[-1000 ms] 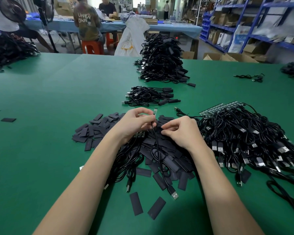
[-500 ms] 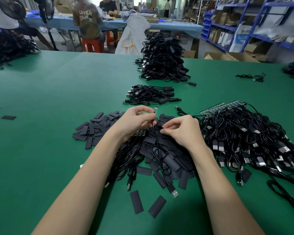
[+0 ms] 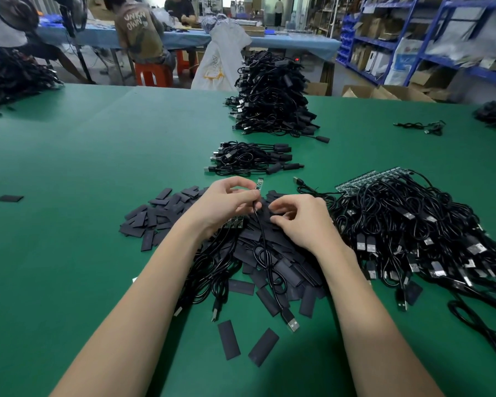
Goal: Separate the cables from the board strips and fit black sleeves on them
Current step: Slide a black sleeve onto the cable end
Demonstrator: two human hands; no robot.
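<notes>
Over the middle of the green counter [image 3: 69, 253], the left hand [image 3: 224, 204] pinches a black cable [image 3: 265, 247] just below its small board end [image 3: 259, 184], which sticks up past the fingertips; cable hangs down in a loop, USB plug [image 3: 292, 323] lying on the counter near two loose sleeves. Right hand [image 3: 301, 222] sits just beside it, fingers curled down at the sleeve pile [image 3: 161, 216]; cannot tell whether its grip holds a sleeve. A short board strip [image 3: 235, 223] shows under the left hand, more cables trailing from it. Tangled cables on board strips [image 3: 364, 181] heap to the right. Behind the hands, a small bundle of sleeved cables [image 3: 252, 159], then a tall stack [image 3: 269, 96]. Far back: blue shelves [image 3: 413, 38], people at another table.
</notes>
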